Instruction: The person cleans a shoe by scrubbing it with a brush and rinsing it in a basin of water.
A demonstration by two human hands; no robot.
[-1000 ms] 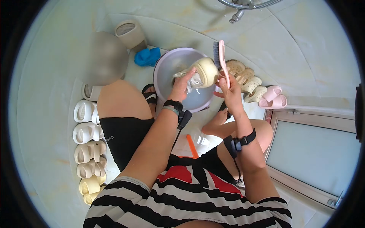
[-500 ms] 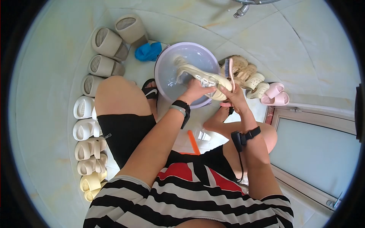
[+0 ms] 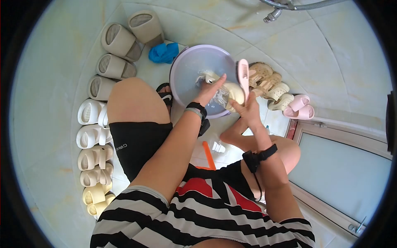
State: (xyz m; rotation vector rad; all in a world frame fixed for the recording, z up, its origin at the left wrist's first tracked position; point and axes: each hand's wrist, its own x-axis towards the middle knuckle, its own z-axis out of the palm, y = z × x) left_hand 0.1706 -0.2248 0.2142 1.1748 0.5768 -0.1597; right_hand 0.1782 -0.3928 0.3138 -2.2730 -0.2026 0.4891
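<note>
A wet cream sneaker (image 3: 234, 91) is tilted over the lavender bucket (image 3: 175, 91), its far end low near the cloudy water. My left hand (image 3: 209, 90) grips its middle, fingers partly hidden behind it. In my right hand (image 3: 249, 110) is a pink scrub brush (image 3: 243, 74), standing upright with its bristles to the left. The fingers of that same hand also press on the sneaker's near, rounded end. Water streams or glints around the sneaker below my left hand.
Grey slides (image 3: 120, 40) and other pale slippers line the left wall. A blue cloth (image 3: 163, 53) lies behind the bucket. To the right are tan furry sandals (image 3: 260, 72), cream clogs (image 3: 279, 91) and pink slides (image 3: 304, 111), near a framed door (image 3: 335, 165). A metal hose (image 3: 314, 6) hangs above.
The sneaker has turned and its far end has dropped toward the water. My left hand has moved slightly up, and the brush has swung to show more of its pink back.
</note>
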